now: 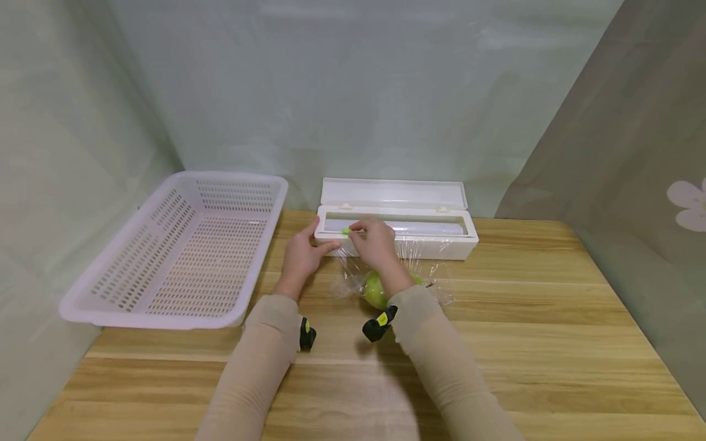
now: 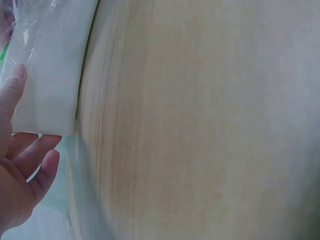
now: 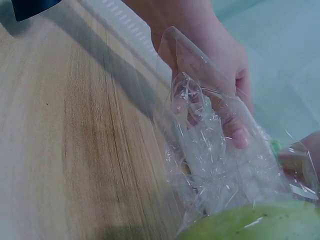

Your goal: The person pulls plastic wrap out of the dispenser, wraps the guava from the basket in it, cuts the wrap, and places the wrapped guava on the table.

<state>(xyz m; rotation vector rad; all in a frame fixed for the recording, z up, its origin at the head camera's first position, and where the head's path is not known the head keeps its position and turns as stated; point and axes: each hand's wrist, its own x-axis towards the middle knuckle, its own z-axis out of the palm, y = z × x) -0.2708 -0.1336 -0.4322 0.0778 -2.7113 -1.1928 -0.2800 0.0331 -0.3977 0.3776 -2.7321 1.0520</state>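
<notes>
A white cling film dispenser box (image 1: 441,249) lies on the table with its lid raised and a film roll (image 1: 427,228) inside. My left hand (image 1: 302,252) holds the box's left end, thumb on the front face (image 2: 50,95) and fingers against the end. On the front rim, near the left, my right hand (image 1: 376,241) pinches a small green slide cutter (image 1: 346,231). Film (image 3: 215,155) stretches from the box down over a green fruit (image 1: 375,290) in front of it, crumpling around its sides. My right forearm partly hides the fruit, whose dark stem points right.
A white perforated plastic basket (image 1: 256,263) stands on the left of the wooden table (image 1: 524,343). Behind the box, the raised lid (image 1: 394,193) stands close to the grey-green curtain (image 1: 386,92). More curtain borders the table on both sides.
</notes>
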